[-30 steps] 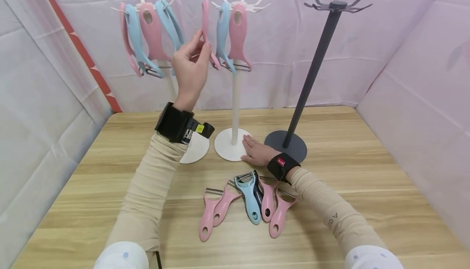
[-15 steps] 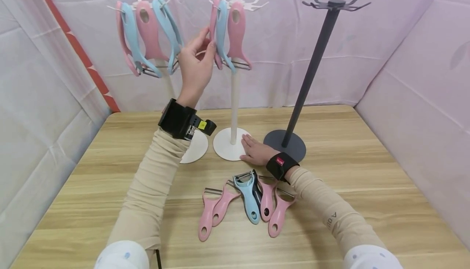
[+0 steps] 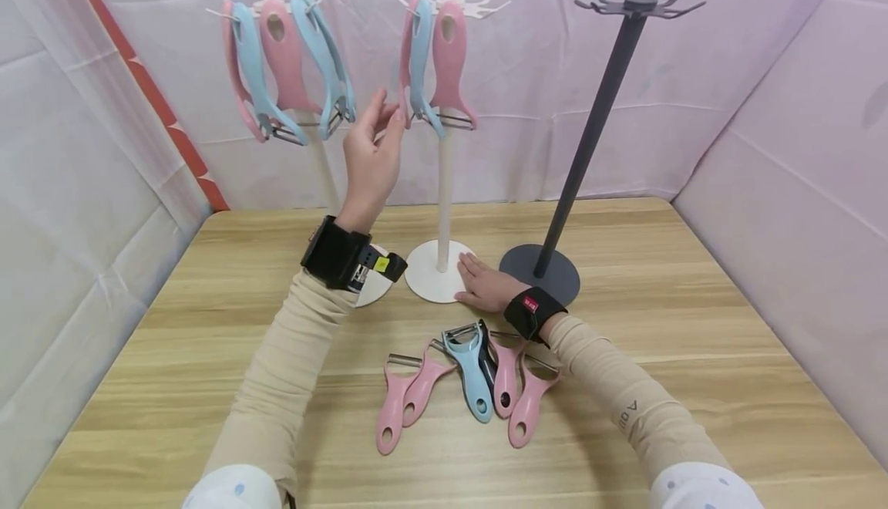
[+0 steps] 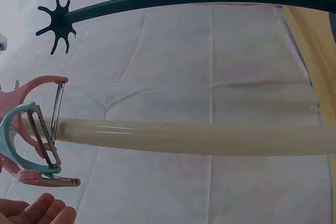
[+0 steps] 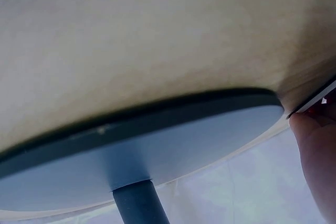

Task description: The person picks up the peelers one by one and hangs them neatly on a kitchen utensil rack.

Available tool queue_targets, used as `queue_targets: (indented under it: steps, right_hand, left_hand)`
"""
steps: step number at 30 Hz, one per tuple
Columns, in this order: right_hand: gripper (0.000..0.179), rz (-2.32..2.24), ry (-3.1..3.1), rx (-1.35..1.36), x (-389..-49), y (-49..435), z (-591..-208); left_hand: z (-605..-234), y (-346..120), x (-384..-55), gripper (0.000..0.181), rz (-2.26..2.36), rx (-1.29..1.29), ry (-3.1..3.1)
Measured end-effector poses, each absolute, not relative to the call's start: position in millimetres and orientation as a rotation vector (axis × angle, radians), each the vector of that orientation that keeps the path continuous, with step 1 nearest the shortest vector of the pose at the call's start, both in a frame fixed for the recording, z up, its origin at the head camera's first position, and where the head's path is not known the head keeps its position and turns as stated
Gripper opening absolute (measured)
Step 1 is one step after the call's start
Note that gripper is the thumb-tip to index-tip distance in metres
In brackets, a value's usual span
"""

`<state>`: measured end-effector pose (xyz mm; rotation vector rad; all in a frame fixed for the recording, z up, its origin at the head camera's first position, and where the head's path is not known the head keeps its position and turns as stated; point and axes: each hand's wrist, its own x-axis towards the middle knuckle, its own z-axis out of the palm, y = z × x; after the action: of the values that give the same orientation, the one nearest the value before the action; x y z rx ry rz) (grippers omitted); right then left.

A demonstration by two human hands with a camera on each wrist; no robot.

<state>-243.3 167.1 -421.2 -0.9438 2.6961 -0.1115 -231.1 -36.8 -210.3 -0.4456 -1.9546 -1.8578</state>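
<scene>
My left hand (image 3: 375, 158) is raised just left of the middle white stand (image 3: 444, 193), its fingers loosely bent and holding nothing. Its fingertips are close to the lower end of a pink peeler (image 3: 405, 69) hanging on that stand. Beside this hang a blue peeler (image 3: 419, 54) and another pink peeler (image 3: 449, 58). In the left wrist view the fingers (image 4: 39, 211) show below the hanging peelers' blades, with a gap between. My right hand (image 3: 489, 287) lies with extended fingers on the right edge of the middle stand's round white base (image 3: 426, 274).
On the left, another white stand (image 3: 319, 170) carries several pink and blue peelers (image 3: 284, 62), its base partly hidden by my left wrist. A black stand (image 3: 590, 135) with bare hooks rises at right. Several peelers (image 3: 474, 374), pink, blue and black, lie on the wooden table (image 3: 659, 301).
The pink peeler moved right onto the middle stand's hook beside the blue one. My left hand let go of it and dropped slightly. The right hand stayed on the base.
</scene>
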Motion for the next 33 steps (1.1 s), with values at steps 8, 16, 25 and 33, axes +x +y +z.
queue_targets:
  steps: [8,16,25,33]
  right_hand:
    - [0.069,-0.109,2.690,-0.928,-243.9,166.2,-421.5]
    - [0.069,-0.121,2.685,-0.933,-244.6,169.1,-419.1]
    - [0.070,-0.141,2.668,-0.862,-246.3,179.8,-415.8]
    - [0.071,-0.207,2.680,-0.849,-250.2,184.7,-406.4]
  left_hand:
    - [-248.8,-48.3,-236.6,0.030,-1.760,-0.501,-1.992]
    - [-281.2,-59.5,-221.1,0.024,-1.599,-0.700,-2.039]
    - [-314.4,-61.9,-222.2,0.025,-1.487,-0.789,-2.177]
    - [-343.0,-58.9,-229.3,0.032,-1.021,-0.998,-2.528]
